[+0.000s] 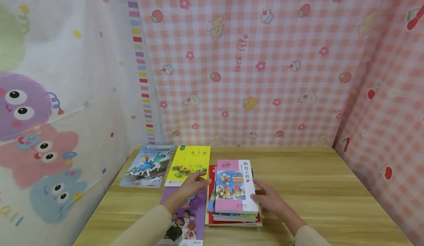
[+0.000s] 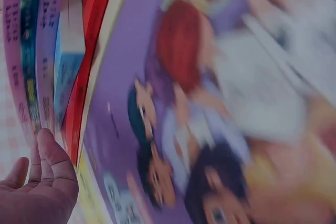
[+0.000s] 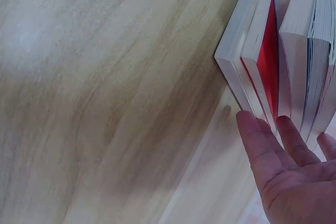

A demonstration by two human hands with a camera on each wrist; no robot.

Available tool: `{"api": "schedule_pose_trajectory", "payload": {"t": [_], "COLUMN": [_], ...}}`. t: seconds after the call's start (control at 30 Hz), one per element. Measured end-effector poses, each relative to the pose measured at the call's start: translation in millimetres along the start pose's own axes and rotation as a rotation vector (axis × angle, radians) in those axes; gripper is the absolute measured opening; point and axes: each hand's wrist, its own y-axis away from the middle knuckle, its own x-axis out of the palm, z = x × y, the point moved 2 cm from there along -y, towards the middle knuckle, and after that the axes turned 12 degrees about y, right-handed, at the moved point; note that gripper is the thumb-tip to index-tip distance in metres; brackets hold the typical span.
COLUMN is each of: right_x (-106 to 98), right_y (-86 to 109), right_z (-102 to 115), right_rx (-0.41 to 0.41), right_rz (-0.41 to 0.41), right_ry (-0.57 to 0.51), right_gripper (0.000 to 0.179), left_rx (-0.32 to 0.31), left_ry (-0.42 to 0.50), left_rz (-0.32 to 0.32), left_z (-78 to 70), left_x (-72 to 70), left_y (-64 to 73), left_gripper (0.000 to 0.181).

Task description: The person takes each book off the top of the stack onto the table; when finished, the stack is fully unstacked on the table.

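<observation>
A stack of several books stands on the table, topped by a pink and white book point(image 1: 232, 198) with a city picture. A larger red book point(image 1: 211, 218) shows below. On the stack's left side is my left hand point(image 1: 192, 187), fingertips right at the spines point(image 2: 46, 51) in the left wrist view. My right hand point(image 1: 269, 199) is at the stack's right side, fingers point(image 3: 257, 137) extended along the page edges point(image 3: 296, 40). Under my left forearm lies a purple book point(image 1: 195, 202), partly covered by the sleeve. Beyond that hand is a yellow book point(image 1: 188, 161).
A blue book point(image 1: 148, 167) with a girl on its cover lies at the table's back left. The wooden table point(image 1: 308, 187) extends to the right of the stack. Patterned cloths point(image 1: 278, 84) hang behind and at both sides.
</observation>
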Motion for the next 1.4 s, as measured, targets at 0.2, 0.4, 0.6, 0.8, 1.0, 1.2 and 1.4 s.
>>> {"api": "schedule_pose_trajectory", "payload": {"t": [0.2, 0.4, 0.6, 0.8, 1.0, 1.2, 1.4], "right_x": [0, 2, 1, 3, 5, 4, 5], "right_y": [-0.2, -2.9, -5.5, -6.7, -7.6, -6.6, -6.4], "right_z": [0, 0, -3, -3, -2, 1, 0], "right_rx": [-0.005, -0.036, -0.094, -0.116, -0.069, -0.067, -0.055], "right_rz": [0.017, -0.001, -0.051, -0.056, -0.025, -0.016, -0.018], "right_ry": [0.056, 0.110, 0.111, 0.095, 0.095, 0.076, 0.051], "right_gripper": [0.059, 0.050, 0.059, 0.063, 0.065, 0.067, 0.069], "left_rx": [-0.043, -0.074, -0.094, -0.095, -0.098, -0.082, -0.054], "left_ry": [0.066, 0.032, 0.079, 0.193, 0.255, 0.347, 0.371], "left_rz": [0.043, 0.030, 0.042, 0.066, 0.075, 0.103, 0.121], "left_z": [2.5, 7.4, 9.0, 7.3, 7.9, 6.0, 2.5], "left_x": [17.0, 21.8, 24.5, 17.4, 6.7, -2.4, -17.7], "left_y": [-5.5, -8.2, -12.3, -13.9, -14.0, -9.9, -1.8], "left_gripper": [0.073, 0.082, 0.083, 0.075, 0.076, 0.072, 0.068]}}
